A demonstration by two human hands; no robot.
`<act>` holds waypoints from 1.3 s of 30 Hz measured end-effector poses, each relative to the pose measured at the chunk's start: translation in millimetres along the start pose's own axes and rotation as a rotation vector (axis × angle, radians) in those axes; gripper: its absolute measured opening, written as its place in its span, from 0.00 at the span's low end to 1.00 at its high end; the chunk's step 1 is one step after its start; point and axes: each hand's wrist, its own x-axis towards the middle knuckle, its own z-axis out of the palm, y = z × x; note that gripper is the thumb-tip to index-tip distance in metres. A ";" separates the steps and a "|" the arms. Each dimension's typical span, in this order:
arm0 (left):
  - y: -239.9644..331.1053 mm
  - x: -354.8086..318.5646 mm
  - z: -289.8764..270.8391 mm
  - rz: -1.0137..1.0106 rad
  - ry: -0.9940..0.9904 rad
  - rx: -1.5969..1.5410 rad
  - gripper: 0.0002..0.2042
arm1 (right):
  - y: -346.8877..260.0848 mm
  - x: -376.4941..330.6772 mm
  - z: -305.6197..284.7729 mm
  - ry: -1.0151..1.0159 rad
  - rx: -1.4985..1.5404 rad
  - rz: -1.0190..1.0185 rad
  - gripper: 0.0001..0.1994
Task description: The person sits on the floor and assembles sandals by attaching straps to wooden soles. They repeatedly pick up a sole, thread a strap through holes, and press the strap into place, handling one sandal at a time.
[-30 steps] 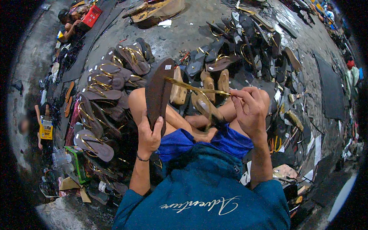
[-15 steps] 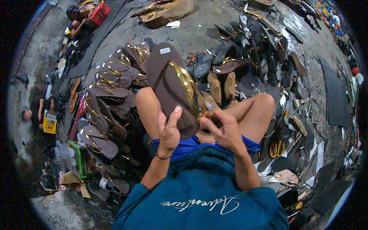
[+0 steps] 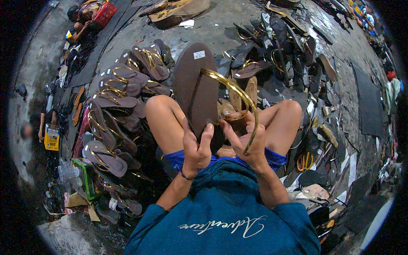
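Observation:
My left hand is closed on the lower end of a dark brown flip-flop, thumb on top of the sole. The flip-flop stands tilted up in front of me, with a small white label near its top. A shiny gold strap is fixed at the toe end and loops off the sole to the right. My right hand is closed beside the sole's right edge, pinching one arm of that strap. The strap's other arm curves over this hand, its end loose near the palm. My right fingertips are partly hidden.
Brown flip-flops with gold straps lie in overlapping rows on the left. A heap of dark sandals and scraps spreads to the right. A yellow box and a person by a red crate are at far left.
The gold strap, lying along the sole before, now loops out to the right over my right hand. The flip-flop has shifted slightly right and turned more upright.

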 end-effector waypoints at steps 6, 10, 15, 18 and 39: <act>-4.4 -0.3 -3.3 0.225 0.006 0.262 0.17 | -5.6 -6.8 3.2 0.033 -0.001 0.000 0.10; -0.5 -4.8 -1.7 0.068 0.007 0.088 0.17 | -0.5 -5.5 -5.3 -0.117 0.101 0.208 0.10; -2.3 -6.6 -2.1 0.043 0.013 0.160 0.18 | 28.2 -6.8 13.0 0.002 -0.032 -0.110 0.08; -0.3 -5.4 -3.3 0.008 0.023 0.113 0.19 | 31.6 -9.0 13.3 -0.065 0.099 -0.114 0.07; -1.9 6.6 -44.7 -0.180 -0.392 0.286 0.25 | 34.0 19.4 -27.5 -0.175 0.077 -0.227 0.26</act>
